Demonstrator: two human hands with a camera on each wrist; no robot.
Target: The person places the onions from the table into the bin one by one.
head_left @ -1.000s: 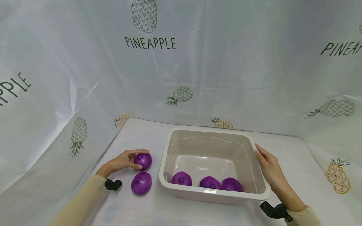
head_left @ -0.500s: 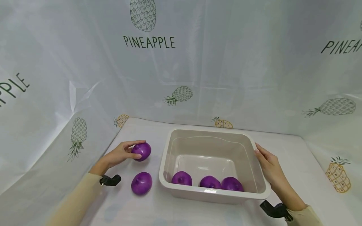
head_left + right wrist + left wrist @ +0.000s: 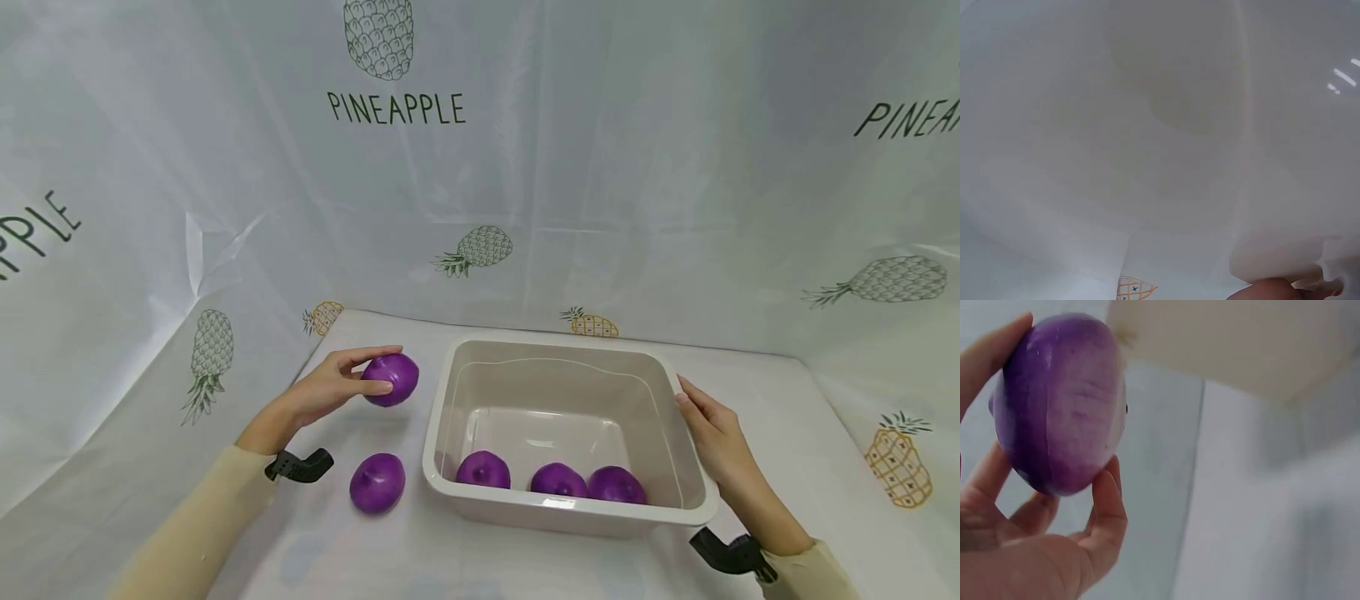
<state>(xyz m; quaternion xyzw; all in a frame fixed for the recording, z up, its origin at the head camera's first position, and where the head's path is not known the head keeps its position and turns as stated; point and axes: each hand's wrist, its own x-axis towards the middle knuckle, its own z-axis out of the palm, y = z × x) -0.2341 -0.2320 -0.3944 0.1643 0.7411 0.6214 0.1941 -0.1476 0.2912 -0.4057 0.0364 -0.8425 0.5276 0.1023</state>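
My left hand [image 3: 324,392] grips a glossy purple onion [image 3: 399,379] between thumb and fingers, raised over the white table with a faint shadow beneath. Close up in the left wrist view, that onion [image 3: 1063,403] fades from deep purple to pale pink, and fingers curl round it. A second purple onion [image 3: 377,483] lies on the table just below, left of a beige plastic bin [image 3: 558,387]. Along the bin's near wall sit three more purple onions, one of them an onion [image 3: 483,471] at the left. My right hand [image 3: 716,429] grips the bin's right rim, thumb on top.
White sheeting [image 3: 637,167] printed with pineapples hangs behind and at both sides of the white table [image 3: 360,558]. Black camera mounts sit on both wrists, one of them a mount [image 3: 727,552] near the bin's front right corner.
My left hand has lifted its onion off the table, moving it away from me and lately a little to the right. The right hand and the bin have stayed in place.
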